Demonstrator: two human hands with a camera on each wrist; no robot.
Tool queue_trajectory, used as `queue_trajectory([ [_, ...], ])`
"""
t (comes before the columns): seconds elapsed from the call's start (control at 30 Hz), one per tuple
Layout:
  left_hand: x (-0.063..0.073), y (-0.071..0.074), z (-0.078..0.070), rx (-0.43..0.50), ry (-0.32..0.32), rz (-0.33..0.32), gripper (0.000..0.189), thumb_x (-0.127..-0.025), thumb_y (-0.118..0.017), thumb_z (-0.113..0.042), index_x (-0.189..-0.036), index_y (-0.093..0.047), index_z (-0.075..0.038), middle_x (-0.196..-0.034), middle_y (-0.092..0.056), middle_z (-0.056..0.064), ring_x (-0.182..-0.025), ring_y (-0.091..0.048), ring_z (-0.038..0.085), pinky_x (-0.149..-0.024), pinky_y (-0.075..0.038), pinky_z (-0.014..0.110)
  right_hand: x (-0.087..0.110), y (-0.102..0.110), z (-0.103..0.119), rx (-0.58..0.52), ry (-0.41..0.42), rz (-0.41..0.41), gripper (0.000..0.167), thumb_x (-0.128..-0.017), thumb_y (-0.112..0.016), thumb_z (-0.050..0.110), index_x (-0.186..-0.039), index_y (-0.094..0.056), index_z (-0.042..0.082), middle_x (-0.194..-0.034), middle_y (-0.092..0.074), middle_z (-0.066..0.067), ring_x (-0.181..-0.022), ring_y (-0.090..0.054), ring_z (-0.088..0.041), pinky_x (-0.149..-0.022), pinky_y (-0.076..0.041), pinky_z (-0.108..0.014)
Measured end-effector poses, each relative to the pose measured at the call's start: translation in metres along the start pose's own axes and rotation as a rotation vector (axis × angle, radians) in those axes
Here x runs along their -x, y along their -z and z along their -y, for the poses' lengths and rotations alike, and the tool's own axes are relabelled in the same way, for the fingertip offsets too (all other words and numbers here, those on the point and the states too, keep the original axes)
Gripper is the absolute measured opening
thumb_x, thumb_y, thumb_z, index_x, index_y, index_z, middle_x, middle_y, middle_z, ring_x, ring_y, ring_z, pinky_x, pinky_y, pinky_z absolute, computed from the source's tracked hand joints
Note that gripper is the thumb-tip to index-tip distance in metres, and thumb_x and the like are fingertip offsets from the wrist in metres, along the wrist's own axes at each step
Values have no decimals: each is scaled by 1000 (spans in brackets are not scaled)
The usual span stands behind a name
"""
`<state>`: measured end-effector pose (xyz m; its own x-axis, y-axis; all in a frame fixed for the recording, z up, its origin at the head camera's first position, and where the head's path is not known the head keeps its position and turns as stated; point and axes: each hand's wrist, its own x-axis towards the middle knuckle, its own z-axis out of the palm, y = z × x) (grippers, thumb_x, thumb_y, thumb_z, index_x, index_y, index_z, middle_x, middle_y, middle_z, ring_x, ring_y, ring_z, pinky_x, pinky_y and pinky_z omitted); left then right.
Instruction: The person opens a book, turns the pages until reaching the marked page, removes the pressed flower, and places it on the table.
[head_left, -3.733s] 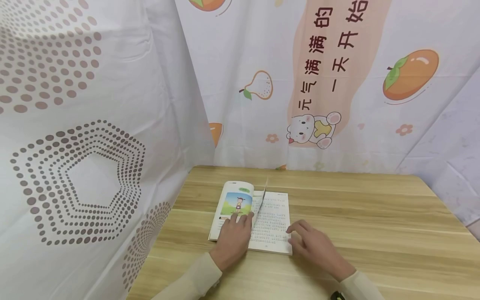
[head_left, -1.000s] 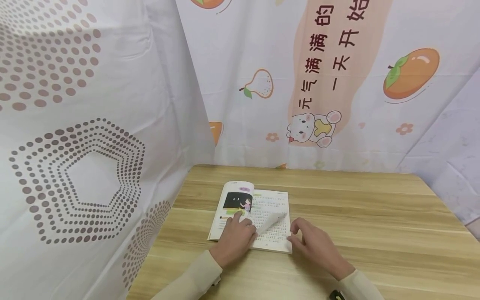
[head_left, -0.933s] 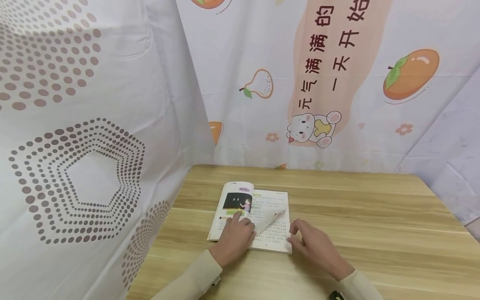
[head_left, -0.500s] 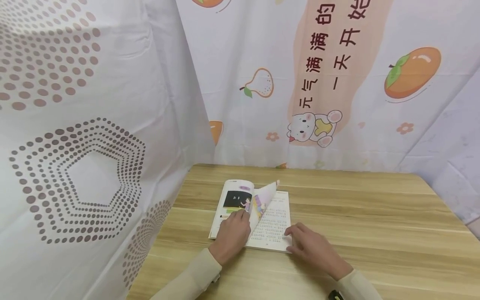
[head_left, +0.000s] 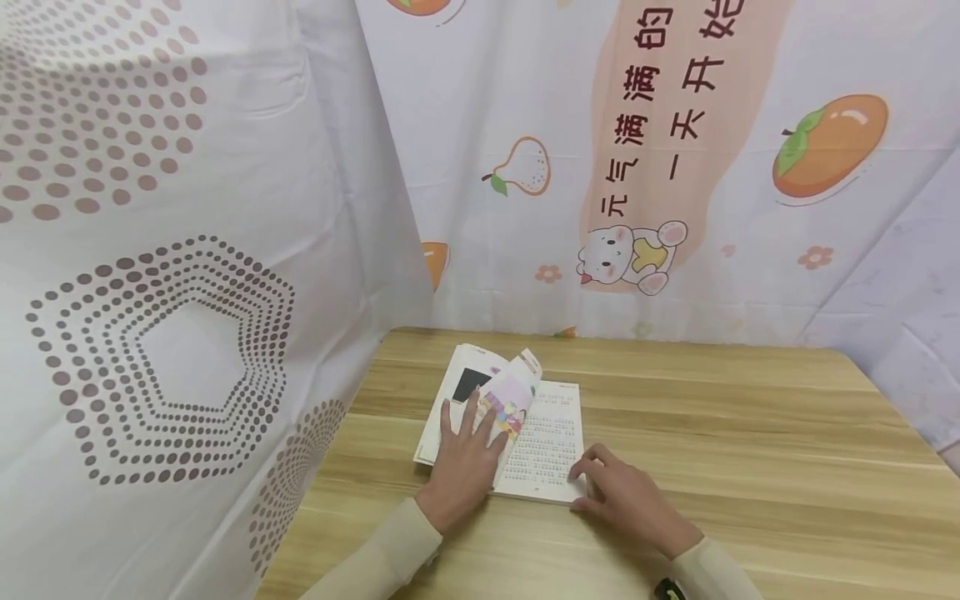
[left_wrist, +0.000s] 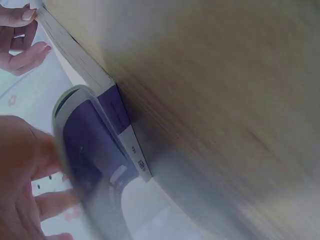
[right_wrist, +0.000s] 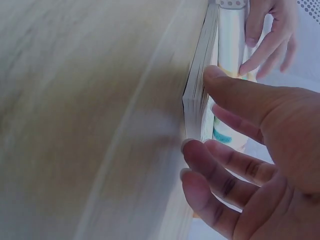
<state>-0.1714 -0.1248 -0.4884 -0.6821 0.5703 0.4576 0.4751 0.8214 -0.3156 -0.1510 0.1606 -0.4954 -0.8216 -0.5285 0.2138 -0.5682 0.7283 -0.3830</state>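
An open picture book (head_left: 547, 437) lies on the wooden table, print on its right page. My left hand (head_left: 461, 467) spreads its fingers over the left side, flattening a curling illustrated leaf (head_left: 510, 400). Seen from the left wrist, the purple-and-white cover (left_wrist: 90, 140) bows up beside the left hand (left_wrist: 20, 175). My right hand (head_left: 626, 500) stays at the near right corner, thumb and index finger touching the book's edge. In the right wrist view, that right hand's (right_wrist: 250, 160) thumb tip meets the page block (right_wrist: 200, 90), and the other fingers curl loosely beside it.
The wooden table (head_left: 750, 433) extends to the right of the book. A white curtain with fruit prints (head_left: 465, 250) hangs behind it, and a dotted curtain (head_left: 187, 358) hangs along the left side.
The left hand has turned leaves from right to left; the latest leaf, with a colourful picture, now leans over the blackboard page. Left fingers have spread out. The right hand has barely moved.
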Motion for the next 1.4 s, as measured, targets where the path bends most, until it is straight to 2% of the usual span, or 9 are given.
queue_trajectory([
  [0.2,2,1,-3,-16,32,64,61,-91,-66,-64,-128,-67,-16,-126,-66,14,-115,-61,37,-95,-50,54,0,1,-2,9,3,3,27,-84,-83,38,-101,-71,21,-108,-54,9,-65,-40,2,-57,-39,-21],
  [0.33,4,2,-2,-20,54,109,66,-91,-67,-62,-139,-60,-18,-117,-67,14,-92,-64,33,-80,-54,47,-1,3,-2,-16,2,13,21,-86,-83,33,-99,-73,21,-107,-55,8,-66,-41,2,-57,-39,-21],
  [0.47,5,2,0,-26,54,97,52,-92,-68,-51,-134,-64,-20,-108,-67,14,-86,-64,31,-71,-54,44,-2,4,-2,8,51,-17,7,-89,-80,18,-94,-75,19,-106,-59,6,-68,-45,3,-56,-42,-21],
  [0.57,5,2,1,-26,60,79,47,-91,-68,-48,-125,-68,-16,-105,-66,14,-91,-63,31,-71,-53,43,-1,4,-3,54,102,-63,10,-87,-79,10,-91,-77,19,-104,-62,6,-71,-52,3,-57,-47,-22],
  [0.77,2,2,-2,68,-12,111,29,-91,-71,-28,-115,-71,-13,-132,-66,7,-131,-55,33,-101,-49,52,-2,2,-5,95,136,-100,10,-85,-80,10,-87,-76,19,-100,-66,8,-79,-61,-1,-63,-54,-26],
  [0.93,2,4,-6,178,-86,128,13,-97,-64,-16,-105,-73,-15,-124,-71,2,-136,-53,31,-108,-43,53,-3,2,-3,96,109,-142,10,-86,-80,11,-89,-74,18,-97,-69,8,-73,-58,0,-61,-53,-26],
  [1.07,4,3,-7,249,-54,145,32,-100,-63,-45,-102,-73,-16,-122,-71,3,-138,-49,34,-108,-41,55,-3,3,-2,56,65,-172,8,-89,-79,15,-90,-73,20,-97,-69,10,-67,-48,3,-57,-45,-23],
  [1.2,5,2,-9,246,-28,157,62,-85,-62,-74,-103,-73,-16,-124,-68,4,-138,-46,36,-105,-44,56,-3,4,0,12,38,-190,5,-92,-76,18,-90,-72,19,-96,-67,11,-62,-43,7,-53,-39,-19],
  [1.4,6,0,-10,184,-13,133,53,-88,-65,-69,-94,-73,-17,-122,-69,4,-135,-49,35,-101,-46,55,-4,4,0,-44,32,-284,13,-89,-80,12,-94,-69,17,-93,-64,9,-58,-40,8,-48,-38,-17],
])
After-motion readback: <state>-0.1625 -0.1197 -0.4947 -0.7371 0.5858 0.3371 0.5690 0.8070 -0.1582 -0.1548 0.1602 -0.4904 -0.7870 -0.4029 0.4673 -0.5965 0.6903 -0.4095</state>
